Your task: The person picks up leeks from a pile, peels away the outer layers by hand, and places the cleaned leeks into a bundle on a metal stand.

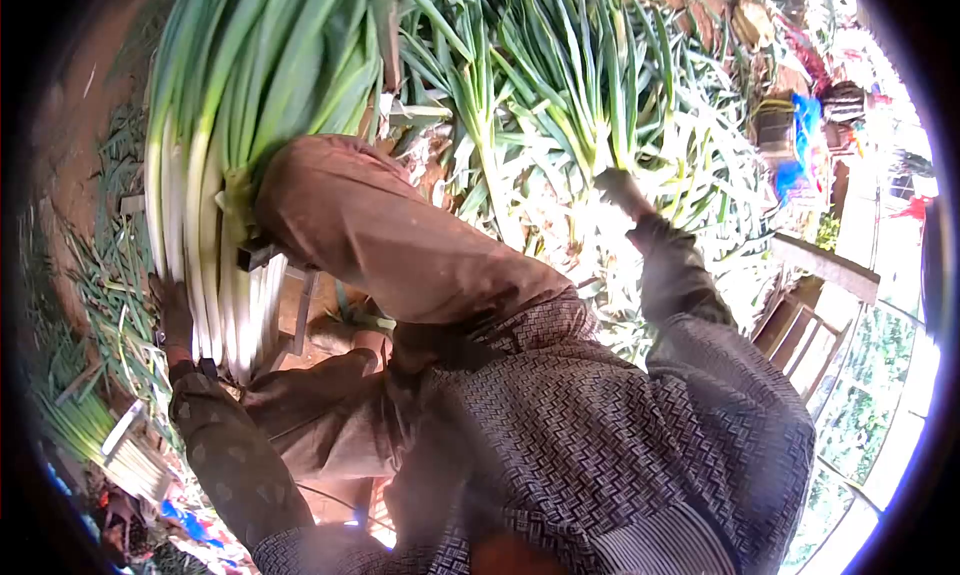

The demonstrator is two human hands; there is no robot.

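Observation:
A big bundle of leeks (205, 245) lies across the left side, green leaves at the top and pale stalks lower down. My left hand (172, 318) rests against the outer side of these pale stalks, its fingers stretched along them. Reaching into the brightly lit pile, my right hand (622, 191) is at the pale lower ends of several other leeks (590, 85). Its fingers look closed around the stalks, though glare hides part of the grip. My bent knee (330, 185) presses up against the bundle on its right.
Loose leek leaves (710, 145) cover the sunlit ground. Another bunch of leeks (115, 440) lies at the lower left. A wooden frame (825, 265) stands at the right, and a blue plastic bag (800, 145) is beyond the pile. Beside my knee is a metal stand (303, 305).

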